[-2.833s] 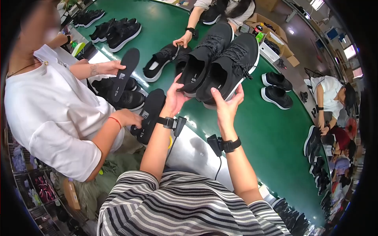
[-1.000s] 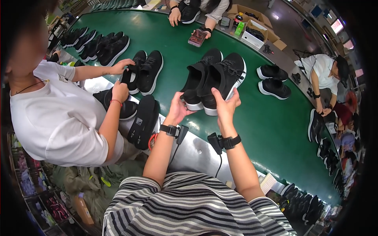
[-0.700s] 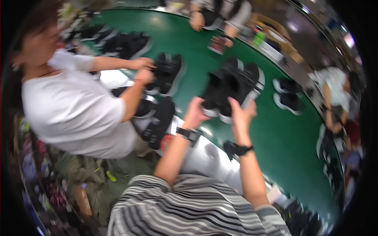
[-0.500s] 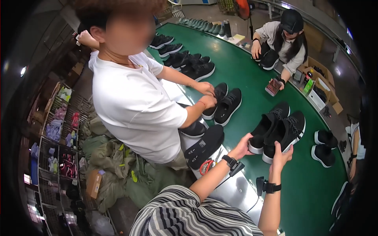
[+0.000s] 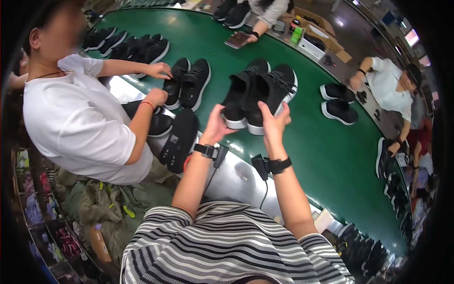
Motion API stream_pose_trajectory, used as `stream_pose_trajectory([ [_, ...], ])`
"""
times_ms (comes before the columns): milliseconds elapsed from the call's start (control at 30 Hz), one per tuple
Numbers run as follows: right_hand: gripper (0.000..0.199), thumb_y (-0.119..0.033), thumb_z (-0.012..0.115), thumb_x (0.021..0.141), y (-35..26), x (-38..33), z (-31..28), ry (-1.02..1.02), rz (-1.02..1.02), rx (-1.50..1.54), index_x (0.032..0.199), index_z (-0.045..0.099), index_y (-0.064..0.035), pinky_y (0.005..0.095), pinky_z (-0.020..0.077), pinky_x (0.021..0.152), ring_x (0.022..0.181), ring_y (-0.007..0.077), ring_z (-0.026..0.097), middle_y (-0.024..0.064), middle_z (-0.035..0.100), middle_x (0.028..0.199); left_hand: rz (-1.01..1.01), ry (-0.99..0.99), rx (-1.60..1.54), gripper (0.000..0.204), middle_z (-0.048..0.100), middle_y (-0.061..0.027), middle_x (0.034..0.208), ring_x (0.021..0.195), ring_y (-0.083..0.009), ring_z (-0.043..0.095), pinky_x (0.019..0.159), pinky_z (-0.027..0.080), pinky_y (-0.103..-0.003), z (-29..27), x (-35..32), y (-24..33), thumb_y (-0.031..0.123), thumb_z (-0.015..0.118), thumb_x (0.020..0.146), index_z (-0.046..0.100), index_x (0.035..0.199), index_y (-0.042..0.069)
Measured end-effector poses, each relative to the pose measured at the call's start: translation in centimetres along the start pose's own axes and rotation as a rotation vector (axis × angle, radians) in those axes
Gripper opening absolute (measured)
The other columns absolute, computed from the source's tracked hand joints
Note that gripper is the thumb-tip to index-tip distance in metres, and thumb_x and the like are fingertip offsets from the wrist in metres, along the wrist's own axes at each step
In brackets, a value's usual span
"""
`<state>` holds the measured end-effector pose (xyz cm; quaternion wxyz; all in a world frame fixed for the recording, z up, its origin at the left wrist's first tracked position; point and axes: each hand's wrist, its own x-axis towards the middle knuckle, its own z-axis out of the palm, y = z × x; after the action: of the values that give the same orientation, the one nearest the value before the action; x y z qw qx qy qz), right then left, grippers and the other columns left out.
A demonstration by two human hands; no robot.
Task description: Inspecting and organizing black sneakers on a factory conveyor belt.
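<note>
My left hand grips the heel of a black sneaker with a white sole. My right hand holds the heel of the matching black sneaker, thumb at its back and fingers along its outer side. Both sneakers lie side by side, toes pointing away from me, over the green work surface. Whether their toes rest on it I cannot tell. Black insoles lie left of my left hand, partly covering an orange-handled tool.
A co-worker at the left has hands beside another black pair. Across the surface, a person's hand holds a phone. More black shoes stand to the right, near another person. Dark shoes are heaped at lower right.
The view has swung right, bringing more of the right side into sight. Both sneakers stay in my hands. The left co-worker's hands have moved apart.
</note>
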<state>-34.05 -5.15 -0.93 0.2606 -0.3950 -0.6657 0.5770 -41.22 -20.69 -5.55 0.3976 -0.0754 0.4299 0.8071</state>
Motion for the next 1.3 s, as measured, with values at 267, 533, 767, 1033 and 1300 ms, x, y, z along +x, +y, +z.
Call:
stream_pose_trajectory([
  [267,0.087,-0.027,0.076,0.068,-1.5,-0.2,-0.4,-0.054,0.094,0.053,0.137,0.029,-0.0044,0.0374,0.0324,0.102,0.124,0.0351,0.033,0.0226,0.021,0.133,0.024,0.066,0.047,0.058,0.046,-0.0205,0.125,0.113,-0.0348,0.051,0.094,0.041,-0.056,0.9,-0.5,0.4,0.045,0.046,0.083,0.044,0.123,0.003],
  [533,0.083,-0.021,0.071,0.068,0.1,0.2,-0.7,-0.012,0.109,0.078,0.138,0.028,-0.0078,0.0389,0.0333,0.102,0.124,0.0354,0.033,0.0224,0.021,0.133,0.056,0.067,0.111,0.051,0.051,-0.0152,0.116,0.107,-0.0306,0.055,0.09,0.045,-0.051,0.4,0.6,-0.3,0.043,0.048,0.083,0.052,0.115,0.004],
  [767,0.092,-0.019,0.069,0.07,3.5,1.7,-1.8,0.091,0.132,0.249,0.144,0.016,-0.0067,0.038,0.0307,0.104,0.127,0.0336,0.03,0.0226,0.019,0.137,0.087,-0.017,0.311,0.061,0.048,-0.0153,0.124,0.109,-0.0289,0.053,0.086,0.047,-0.047,2.4,4.6,0.2,0.032,0.046,0.083,0.032,0.137,0.007],
  [1033,0.112,-0.019,0.071,0.068,6.9,5.2,-2.5,0.106,0.295,0.448,0.146,-0.008,-0.0025,0.0376,0.0231,0.111,0.136,0.0305,0.017,0.0208,0.006,0.145,0.054,-0.201,0.59,0.061,0.052,-0.0093,0.125,0.11,-0.0222,0.055,0.086,0.047,-0.04,7.1,12.3,2.3,0.022,0.044,0.081,0.034,0.139,0.008],
  [1300,0.116,-0.004,0.07,0.071,10.0,9.6,-1.9,0.119,0.307,0.813,0.144,-0.02,-0.0053,0.0373,0.0195,0.112,0.136,0.0251,0.018,0.0157,0.005,0.148,-0.034,-0.493,0.978,0.068,0.048,-0.0062,0.131,0.112,-0.0169,0.048,0.095,0.038,-0.036,12.8,21.5,3.6,0.023,0.046,0.073,0.036,0.139,0.009],
])
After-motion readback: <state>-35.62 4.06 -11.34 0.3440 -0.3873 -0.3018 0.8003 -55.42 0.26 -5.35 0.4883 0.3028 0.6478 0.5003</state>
